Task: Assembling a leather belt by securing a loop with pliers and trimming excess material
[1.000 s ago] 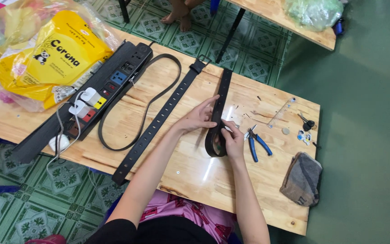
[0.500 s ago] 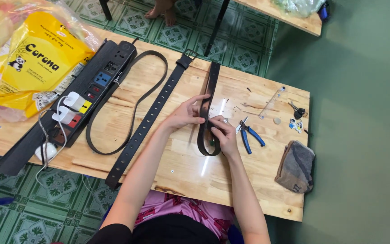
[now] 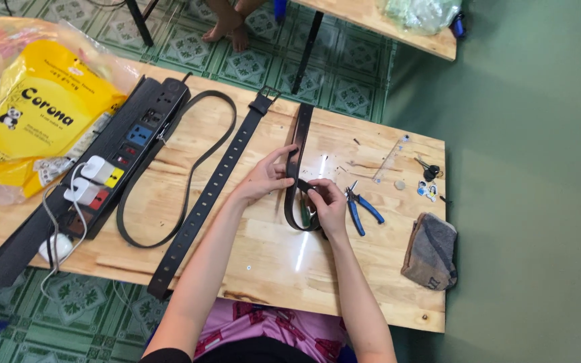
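Black belt (image 3: 298, 144) seemingly between both hands

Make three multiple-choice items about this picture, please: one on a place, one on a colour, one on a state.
1. Where do the pliers lie?
A. On the floor
B. On the table, beside the right hand
C. On the yellow bag

2. What colour are the pliers' handles?
A. Blue
B. Red
C. Green

3. In what state is the black belt between the hands?
A. Lying flat and untouched
B. Hanging off the table edge
C. Folded into a loop at its near end and held by both hands

Key: 1 B, the pliers rest on the wooden table just next to the right hand. 2 A, both handles show blue. 3 C, the left hand and the right hand pinch the belt where it bends back.
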